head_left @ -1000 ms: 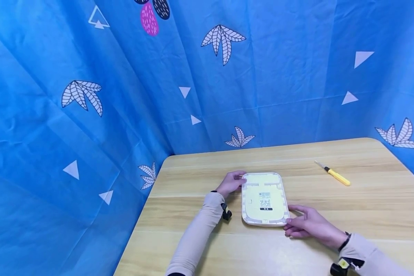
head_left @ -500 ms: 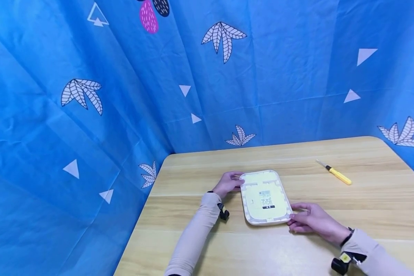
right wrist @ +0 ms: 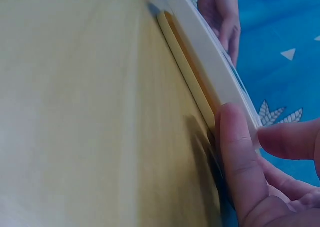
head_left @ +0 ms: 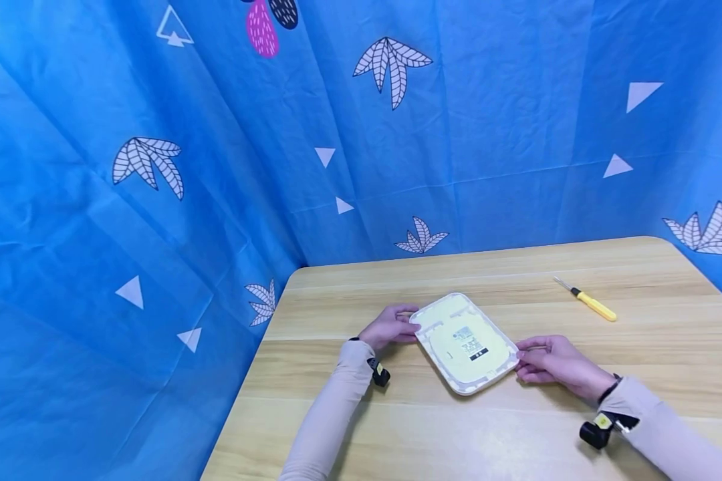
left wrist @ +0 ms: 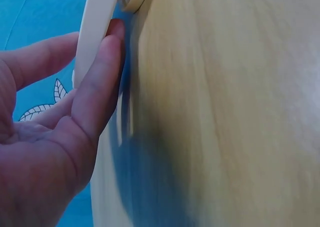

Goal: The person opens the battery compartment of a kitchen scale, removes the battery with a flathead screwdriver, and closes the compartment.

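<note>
A white, flat device (head_left: 448, 361) with rounded corners lies near the middle of the table, turned at an angle. Its upward face bears a printed label (head_left: 472, 343) with a black strip. At its far left corner my left hand (head_left: 391, 326) pinches the edge; the left wrist view shows the white side (left wrist: 95, 29) between thumb and fingers. My right hand (head_left: 556, 364) pinches the opposite right corner. A yellowish raised part (right wrist: 187, 67) shows beneath the white body in the right wrist view, against the table.
A screwdriver (head_left: 594, 305) with a yellow handle lies at the back right of the wooden table (head_left: 337, 300). Blue patterned cloth (head_left: 487, 133) hangs behind the table and along its left side.
The white device has turned counterclockwise as seen from above, both hands holding its corners. My right hand has shifted away and to the right, my left hand slightly nearer and left.
</note>
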